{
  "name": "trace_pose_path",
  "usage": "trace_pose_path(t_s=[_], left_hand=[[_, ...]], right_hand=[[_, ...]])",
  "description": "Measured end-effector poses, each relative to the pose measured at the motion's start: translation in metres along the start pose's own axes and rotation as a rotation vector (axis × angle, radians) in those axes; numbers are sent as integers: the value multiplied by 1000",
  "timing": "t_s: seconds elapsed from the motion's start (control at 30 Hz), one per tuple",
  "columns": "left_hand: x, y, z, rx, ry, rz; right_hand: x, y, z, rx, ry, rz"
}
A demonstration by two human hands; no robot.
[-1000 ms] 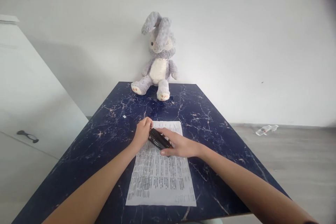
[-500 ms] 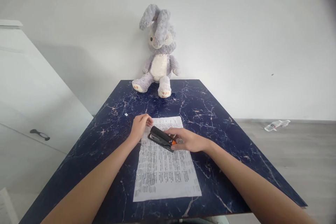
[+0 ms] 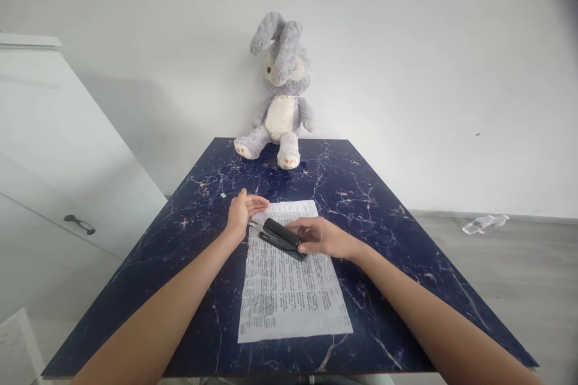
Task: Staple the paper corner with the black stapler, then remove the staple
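Note:
A printed sheet of paper [image 3: 291,283] lies on the dark blue marble-patterned table [image 3: 383,234]. My right hand [image 3: 323,236] grips a black stapler [image 3: 280,236] by its rear end, its jaws open at the paper's upper left corner. At that same corner rests my left hand [image 3: 244,213], fingers stretched out flat beside the stapler's front.
A grey and white plush rabbit [image 3: 280,96] sits at the table's far edge against the white wall. A white cabinet [image 3: 49,156] with a dark handle stands to the left. A clear plastic bottle [image 3: 485,224] lies on the wooden floor at the right.
My left hand has let go of the stapler's front and opened flat. My right hand has shifted back to the stapler's rear, and the stapler's jaws now stand apart.

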State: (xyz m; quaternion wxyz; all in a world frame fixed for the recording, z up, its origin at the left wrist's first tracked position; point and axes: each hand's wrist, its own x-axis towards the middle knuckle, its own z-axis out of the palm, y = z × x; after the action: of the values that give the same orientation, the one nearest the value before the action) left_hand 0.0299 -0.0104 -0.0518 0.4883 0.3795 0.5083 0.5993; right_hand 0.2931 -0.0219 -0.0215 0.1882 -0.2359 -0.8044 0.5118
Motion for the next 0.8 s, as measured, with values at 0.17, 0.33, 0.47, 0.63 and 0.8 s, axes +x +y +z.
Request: trace_pose_path(t_s=[0.17, 0.33, 0.47, 0.63, 0.8], left_hand=[[-1, -1, 3, 38, -13, 36], [-7, 6, 8, -163, 36, 136], [-16, 9, 18, -391, -234, -168], [-21, 1, 23, -483, -375, -300], [-20, 2, 20, -377, -443, -226]], right_hand=[[9, -7, 33, -387, 222, -192], [7, -7, 42, -501, 440, -296], [4, -5, 30, -927, 581, -375], [7, -3, 24, -1219, 490, -388], [8, 0, 23, -1262, 547, -322]])
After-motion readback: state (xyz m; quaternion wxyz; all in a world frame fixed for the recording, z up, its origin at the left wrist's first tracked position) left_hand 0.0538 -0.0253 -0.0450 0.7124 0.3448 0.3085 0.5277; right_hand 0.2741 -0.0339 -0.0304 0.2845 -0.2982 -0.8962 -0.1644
